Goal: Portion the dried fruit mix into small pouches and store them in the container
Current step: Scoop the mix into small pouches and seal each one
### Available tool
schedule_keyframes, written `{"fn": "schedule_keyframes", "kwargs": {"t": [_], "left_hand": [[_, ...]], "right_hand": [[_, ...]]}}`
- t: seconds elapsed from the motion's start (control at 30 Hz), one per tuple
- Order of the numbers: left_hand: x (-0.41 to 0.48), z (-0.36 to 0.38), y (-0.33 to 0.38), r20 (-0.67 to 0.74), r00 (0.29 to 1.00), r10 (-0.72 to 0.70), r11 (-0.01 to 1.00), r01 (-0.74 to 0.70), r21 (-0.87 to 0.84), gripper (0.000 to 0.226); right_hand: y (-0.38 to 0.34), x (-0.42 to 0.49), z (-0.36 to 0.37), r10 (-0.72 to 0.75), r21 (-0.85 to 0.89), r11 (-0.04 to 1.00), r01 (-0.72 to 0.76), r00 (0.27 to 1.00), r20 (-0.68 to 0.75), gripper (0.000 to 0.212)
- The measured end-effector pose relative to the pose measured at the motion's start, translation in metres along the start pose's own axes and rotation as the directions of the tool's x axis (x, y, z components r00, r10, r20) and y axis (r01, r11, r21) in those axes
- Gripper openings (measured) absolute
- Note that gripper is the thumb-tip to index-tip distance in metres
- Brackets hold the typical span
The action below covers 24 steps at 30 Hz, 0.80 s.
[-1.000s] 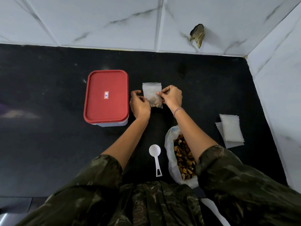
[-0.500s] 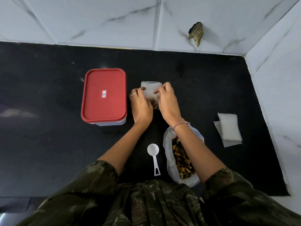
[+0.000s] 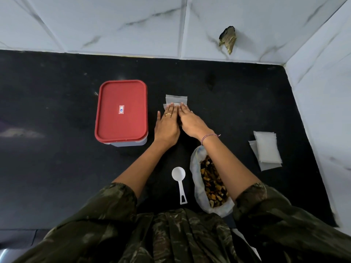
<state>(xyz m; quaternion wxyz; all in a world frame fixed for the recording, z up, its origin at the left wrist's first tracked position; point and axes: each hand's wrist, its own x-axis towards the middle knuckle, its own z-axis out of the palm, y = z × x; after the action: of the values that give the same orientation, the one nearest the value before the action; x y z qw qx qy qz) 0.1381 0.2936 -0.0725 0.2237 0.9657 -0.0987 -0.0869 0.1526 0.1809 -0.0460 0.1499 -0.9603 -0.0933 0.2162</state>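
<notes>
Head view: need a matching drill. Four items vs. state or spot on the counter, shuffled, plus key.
Items:
1. container
2. scoop
3. fruit mix bag
4. pouch

States:
A. pressed flat under the straight fingers of the left hand and right hand
B. open, fruit showing, just right of the scoop
C. red lid on, left of both hands
D. lying untouched, handle toward the person

Pairs: 1-C, 2-D, 3-B, 4-A
</notes>
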Motion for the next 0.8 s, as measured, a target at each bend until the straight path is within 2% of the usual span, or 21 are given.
{"fn": "schedule_keyframes", "kwargs": {"t": [0.2, 0.33, 0.53, 0.8], "left_hand": [[-0.001, -0.008, 0.007, -0.003, 0.999, -0.036, 0.999, 0.036, -0.011, 0.057], [-0.006, -0.018, 0.022, -0.102, 0.992, -0.07, 0.996, 0.065, -0.055, 0.058], [-0.02, -0.028, 0.043, -0.182, 0.982, -0.045, 0.988, 0.017, -0.154, 0.054], [-0.045, -0.027, 0.072, -0.197, 0.98, -0.024, 0.984, -0.012, -0.179, 0.054]], "right_hand": [[-0.002, -0.004, -0.007, -0.009, 0.044, 0.999, 0.009, 1.0, 0.008, 0.061], [-0.001, -0.016, -0.013, -0.029, 0.07, 0.997, 0.037, 0.993, -0.112, 0.06], [-0.001, -0.04, -0.017, -0.061, -0.007, 0.998, 0.06, 0.978, -0.198, 0.06], [0.016, -0.083, -0.021, -0.03, -0.078, 0.997, 0.008, 0.958, -0.285, 0.057]]}}
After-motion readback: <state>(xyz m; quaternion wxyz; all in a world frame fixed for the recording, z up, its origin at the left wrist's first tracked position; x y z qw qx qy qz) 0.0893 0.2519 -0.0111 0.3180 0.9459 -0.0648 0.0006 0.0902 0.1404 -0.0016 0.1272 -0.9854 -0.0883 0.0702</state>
